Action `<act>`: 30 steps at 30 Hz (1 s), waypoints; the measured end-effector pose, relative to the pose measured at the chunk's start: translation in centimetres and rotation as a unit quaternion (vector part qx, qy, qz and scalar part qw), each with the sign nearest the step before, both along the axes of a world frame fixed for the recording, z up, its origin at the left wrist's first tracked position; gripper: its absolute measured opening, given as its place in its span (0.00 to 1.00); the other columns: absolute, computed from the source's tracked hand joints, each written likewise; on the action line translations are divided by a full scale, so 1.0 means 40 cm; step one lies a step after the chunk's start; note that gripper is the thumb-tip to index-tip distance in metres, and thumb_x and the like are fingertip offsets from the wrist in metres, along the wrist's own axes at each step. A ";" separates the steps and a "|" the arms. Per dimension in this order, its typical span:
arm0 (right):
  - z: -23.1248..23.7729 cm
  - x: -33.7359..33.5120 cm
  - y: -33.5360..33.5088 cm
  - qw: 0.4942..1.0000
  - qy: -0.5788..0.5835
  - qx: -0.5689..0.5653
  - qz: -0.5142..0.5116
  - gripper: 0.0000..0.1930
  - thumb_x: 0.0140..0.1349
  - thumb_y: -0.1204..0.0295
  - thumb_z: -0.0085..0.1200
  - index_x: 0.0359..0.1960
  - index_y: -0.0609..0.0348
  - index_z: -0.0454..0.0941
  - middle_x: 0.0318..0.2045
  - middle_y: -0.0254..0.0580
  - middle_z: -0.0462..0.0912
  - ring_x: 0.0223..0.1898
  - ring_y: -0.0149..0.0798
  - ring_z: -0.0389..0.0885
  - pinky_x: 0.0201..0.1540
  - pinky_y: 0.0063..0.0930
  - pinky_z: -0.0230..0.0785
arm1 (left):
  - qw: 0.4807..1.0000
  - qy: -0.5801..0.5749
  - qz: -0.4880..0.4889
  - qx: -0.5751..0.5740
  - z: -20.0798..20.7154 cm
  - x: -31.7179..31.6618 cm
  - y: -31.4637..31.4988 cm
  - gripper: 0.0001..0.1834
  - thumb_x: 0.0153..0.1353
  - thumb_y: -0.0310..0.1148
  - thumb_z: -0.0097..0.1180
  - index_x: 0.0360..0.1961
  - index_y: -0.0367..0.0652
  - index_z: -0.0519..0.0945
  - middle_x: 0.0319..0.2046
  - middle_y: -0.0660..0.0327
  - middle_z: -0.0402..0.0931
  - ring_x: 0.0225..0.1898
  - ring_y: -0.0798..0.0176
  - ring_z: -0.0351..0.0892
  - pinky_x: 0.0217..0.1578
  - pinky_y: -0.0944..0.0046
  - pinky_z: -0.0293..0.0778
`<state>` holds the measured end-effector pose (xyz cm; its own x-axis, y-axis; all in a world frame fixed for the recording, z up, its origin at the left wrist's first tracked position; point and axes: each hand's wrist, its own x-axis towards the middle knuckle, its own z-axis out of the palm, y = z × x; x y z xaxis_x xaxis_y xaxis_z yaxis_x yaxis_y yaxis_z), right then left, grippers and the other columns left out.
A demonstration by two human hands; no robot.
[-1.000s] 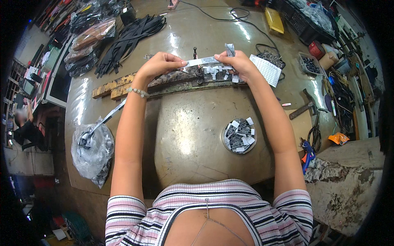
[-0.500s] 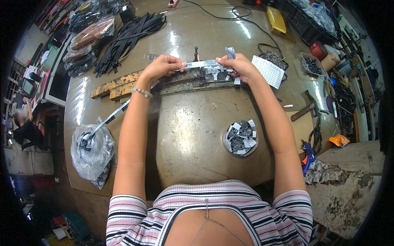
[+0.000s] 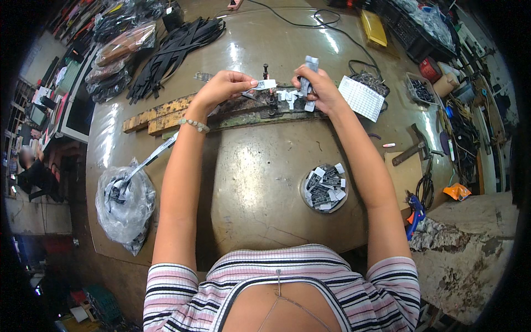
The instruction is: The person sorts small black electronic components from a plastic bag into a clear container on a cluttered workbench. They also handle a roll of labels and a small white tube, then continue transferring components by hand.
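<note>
A white printed label strip (image 3: 265,84) is pinched between the thumb and fingers of my left hand (image 3: 227,88), its short end pointing right. Past my left wrist the strip runs back to a clear plastic bag (image 3: 126,207) holding more of it. My right hand (image 3: 319,88) is closed around several cut label pieces (image 3: 311,63), which stick out above and below the fist. Between my hands, a metal post (image 3: 271,91) rises from a dark, worn bar (image 3: 243,117). Small white scraps (image 3: 289,98) lie on the bar. Nearer me sits a round clear tub (image 3: 325,209) filled with cut labels.
Yellow-painted bars (image 3: 157,115) extend to the left. Black straps (image 3: 177,52) and plastic-wrapped goods (image 3: 124,50) lie at the far left. On the right are a printed sheet (image 3: 360,98), a hammer (image 3: 412,146) and a blue glue gun (image 3: 415,213). Another person (image 3: 37,177) sits far left.
The strip stretched between my hands has parted at the metal post. My right hand has turned more upright with its label pieces; my left keeps the strip's short end.
</note>
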<state>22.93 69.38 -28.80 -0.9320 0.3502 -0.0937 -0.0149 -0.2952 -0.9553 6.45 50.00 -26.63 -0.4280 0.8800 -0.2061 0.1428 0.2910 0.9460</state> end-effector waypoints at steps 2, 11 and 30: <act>0.006 -0.009 -0.022 0.999 -0.017 0.028 0.036 0.10 0.59 0.62 0.56 0.31 0.52 0.73 0.18 0.23 0.67 0.13 0.17 0.56 0.13 0.14 0.42 | 1.000 0.003 -0.003 0.004 0.001 0.004 0.006 0.13 0.60 0.39 0.59 0.37 0.39 0.82 0.22 0.73 0.74 0.18 0.80 0.57 0.19 0.77 0.53; -0.015 -0.028 -0.052 0.992 -0.082 0.095 0.024 0.09 0.57 0.62 0.58 0.28 0.52 0.77 0.19 0.23 0.68 0.16 0.18 0.58 0.15 0.15 0.44 | 1.000 -0.011 -0.022 0.009 -0.020 -0.007 0.007 0.13 0.60 0.38 0.59 0.37 0.39 0.82 0.23 0.72 0.75 0.18 0.81 0.58 0.18 0.77 0.52; 0.063 0.001 -0.071 0.979 -0.083 0.186 -0.002 0.13 0.56 0.60 0.62 0.27 0.55 0.77 0.19 0.24 0.72 0.18 0.19 0.64 0.19 0.17 0.52 | 0.999 0.030 -0.022 0.015 0.050 0.029 0.009 0.12 0.58 0.38 0.61 0.32 0.39 0.83 0.21 0.71 0.74 0.17 0.80 0.58 0.18 0.77 0.53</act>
